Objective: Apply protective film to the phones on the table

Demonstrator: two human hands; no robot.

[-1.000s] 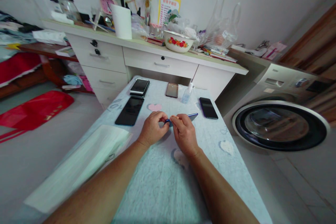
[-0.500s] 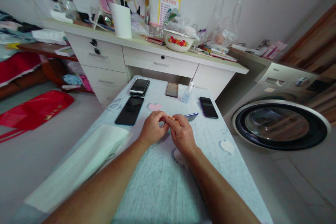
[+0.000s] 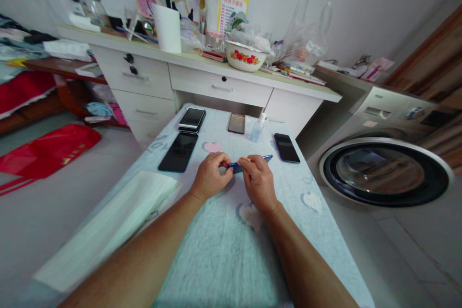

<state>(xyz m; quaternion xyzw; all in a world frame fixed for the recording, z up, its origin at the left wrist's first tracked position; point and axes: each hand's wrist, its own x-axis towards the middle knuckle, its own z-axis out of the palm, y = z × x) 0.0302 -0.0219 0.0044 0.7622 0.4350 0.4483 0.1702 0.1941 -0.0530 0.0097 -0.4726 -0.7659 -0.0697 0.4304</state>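
A blue-edged smartphone (image 3: pixel 236 169) is held tilted above the table, its thin edge facing up. My left hand (image 3: pixel 210 176) pinches its left end between thumb and fingers. My right hand (image 3: pixel 260 184) is closed, fingertips pressed together at the phone's upper edge near its middle. Whatever lies inside those fingertips is too small to make out. Beyond the right hand the phone's far corner sticks out. A pink heart patch (image 3: pixel 212 147) on the cloth is just past my left hand.
A large black phone (image 3: pixel 178 152) and stacked phones (image 3: pixel 191 119) lie at left. Farther off are a phone case (image 3: pixel 237 123) and a clear spray bottle (image 3: pixel 257 129). Another phone (image 3: pixel 287 147) rests at right. A white sheet (image 3: pixel 111 226) covers the table's left side.
My right hand has slid rightward along the phone's edge, away from the left fingertips, so more of the phone shows. My left hand stays in place.
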